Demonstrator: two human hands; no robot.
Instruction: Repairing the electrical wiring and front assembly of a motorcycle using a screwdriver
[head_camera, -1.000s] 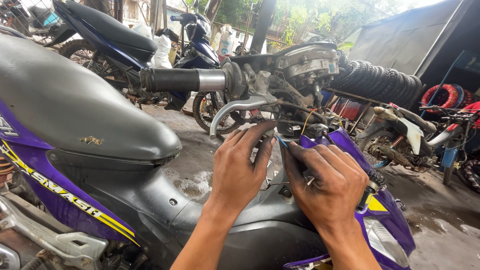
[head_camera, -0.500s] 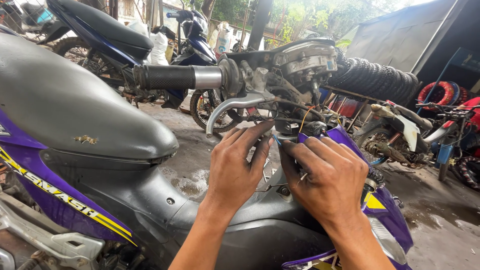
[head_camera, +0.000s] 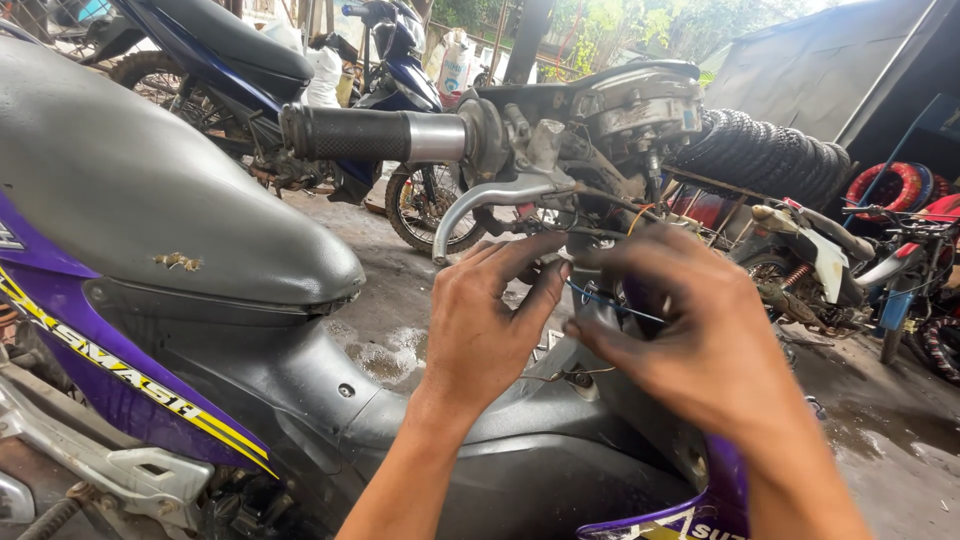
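A purple and black motorbike (head_camera: 150, 330) with a worn black seat (head_camera: 130, 190) fills the left and bottom of the head view. Its handlebar has a black rubber grip (head_camera: 345, 133), a silver brake lever (head_camera: 480, 200) and an exposed headset with loose wires. My left hand (head_camera: 490, 325) is raised below the lever, fingers together and pointing up. My right hand (head_camera: 685, 330), slightly blurred, is beside it on the right. A thin blue wire (head_camera: 610, 300) runs between the fingertips of both hands; the exact pinch is hard to make out.
A dark blue motorbike (head_camera: 250, 70) stands behind. A stack of black tyres (head_camera: 770, 150) lies at the back right, with a red tyre (head_camera: 890, 185) and another stripped bike (head_camera: 830, 255) further right. The concrete floor (head_camera: 400, 340) is wet and stained.
Both hands have lifted off the bike's inner panel and risen toward the brake lever. The right hand moved up and nearer to the camera, and a thin blue wire now shows between the fingertips.
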